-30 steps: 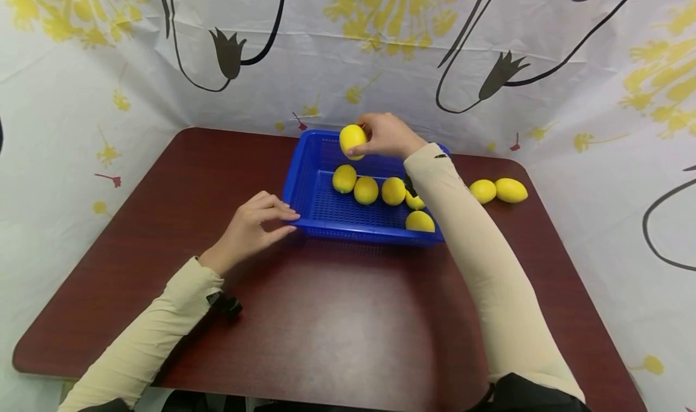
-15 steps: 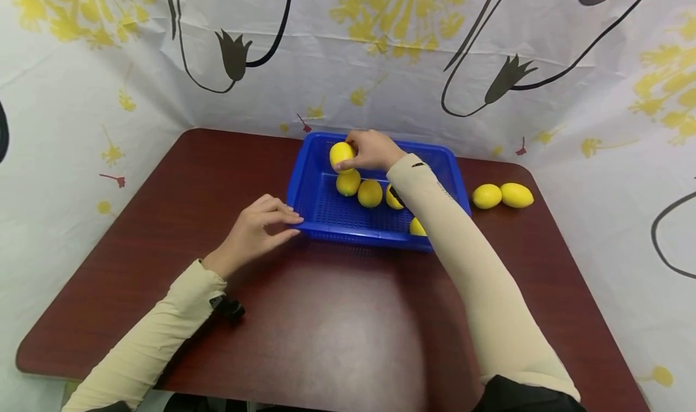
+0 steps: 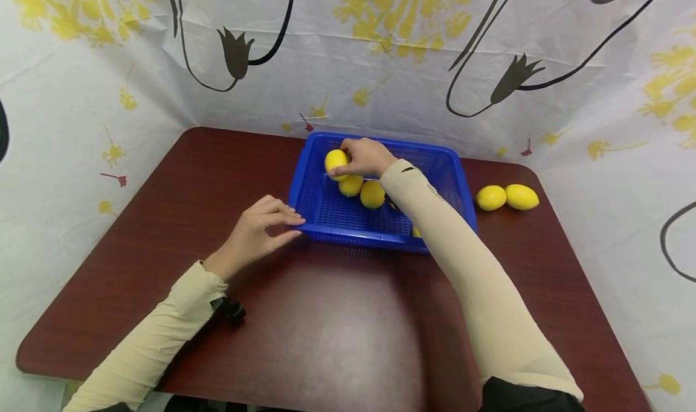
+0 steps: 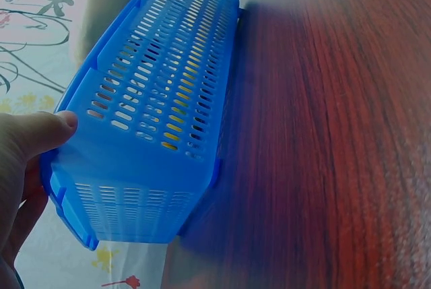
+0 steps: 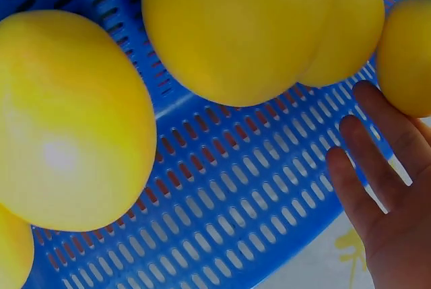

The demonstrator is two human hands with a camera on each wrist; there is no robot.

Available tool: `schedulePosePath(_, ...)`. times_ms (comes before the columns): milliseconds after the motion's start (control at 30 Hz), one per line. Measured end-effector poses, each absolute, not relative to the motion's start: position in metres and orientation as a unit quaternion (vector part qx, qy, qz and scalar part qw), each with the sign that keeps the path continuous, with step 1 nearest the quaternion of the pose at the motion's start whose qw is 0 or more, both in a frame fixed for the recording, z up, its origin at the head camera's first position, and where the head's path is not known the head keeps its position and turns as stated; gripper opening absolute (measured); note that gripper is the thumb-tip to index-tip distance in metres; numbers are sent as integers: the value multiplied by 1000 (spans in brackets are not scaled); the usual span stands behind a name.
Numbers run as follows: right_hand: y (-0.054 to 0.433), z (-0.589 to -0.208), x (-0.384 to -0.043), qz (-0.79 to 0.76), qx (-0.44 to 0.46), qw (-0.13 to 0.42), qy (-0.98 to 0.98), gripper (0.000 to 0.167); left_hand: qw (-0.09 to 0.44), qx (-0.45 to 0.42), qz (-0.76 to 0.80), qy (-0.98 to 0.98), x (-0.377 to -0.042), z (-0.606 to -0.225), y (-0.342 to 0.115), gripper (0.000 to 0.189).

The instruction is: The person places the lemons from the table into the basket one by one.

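Observation:
In the head view, a blue plastic basket [image 3: 353, 238] with slotted walls stands on the table. My right hand [image 3: 368, 157] pinches a lemon [image 3: 335, 163] between thumb and fingers, low inside its left back part. Close below that fruit lie another lemon [image 3: 350, 186] and, to its right, one more lemon [image 3: 372, 195]; my forearm hides others. Several big yellow lemons [image 5: 74, 120] fill the right wrist view, where three fingers stretch out free. My left hand [image 3: 254, 229] grips the basket's front left corner, its thumb [image 4: 50, 131] on the outside wall.
Two lemons, a rounder lemon [image 3: 491, 198] and a longer lemon [image 3: 522, 197], lie side by side on the table right of the basket. The brown table [image 3: 326, 327] extends in front. Patterned white cloth [image 3: 380, 92] hangs behind and at both sides.
My right hand has lowered the lemon leftward and down into the basket, beside the others. The left hand keeps its grip on the corner. The view has shifted slightly.

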State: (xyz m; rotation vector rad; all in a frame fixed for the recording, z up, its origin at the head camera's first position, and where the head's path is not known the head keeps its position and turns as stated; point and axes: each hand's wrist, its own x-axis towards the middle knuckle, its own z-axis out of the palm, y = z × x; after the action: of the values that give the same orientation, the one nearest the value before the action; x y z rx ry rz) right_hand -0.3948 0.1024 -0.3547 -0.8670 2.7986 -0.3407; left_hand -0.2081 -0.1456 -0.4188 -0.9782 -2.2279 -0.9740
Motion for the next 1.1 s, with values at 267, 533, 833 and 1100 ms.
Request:
schedulePosePath(267,100,-358,-393,-85,-287,105,948,69,264,-368,-369,-811,-209,-419,-146,33)
schedulePosePath(533,96,-363,-393,-65,-292,104,948,72,270,-371,-373,-807,-210,-420,-145,33)
schedulePosePath(833,92,-370,-390,-37,-294,100,950,70,267,-366,-369,-811,-210,-420,-145,31)
schedulePosePath(1100,91,-377,-388,-16,-301,84,950,67,267,-365,-368,-812,-210,-421,-145,28)
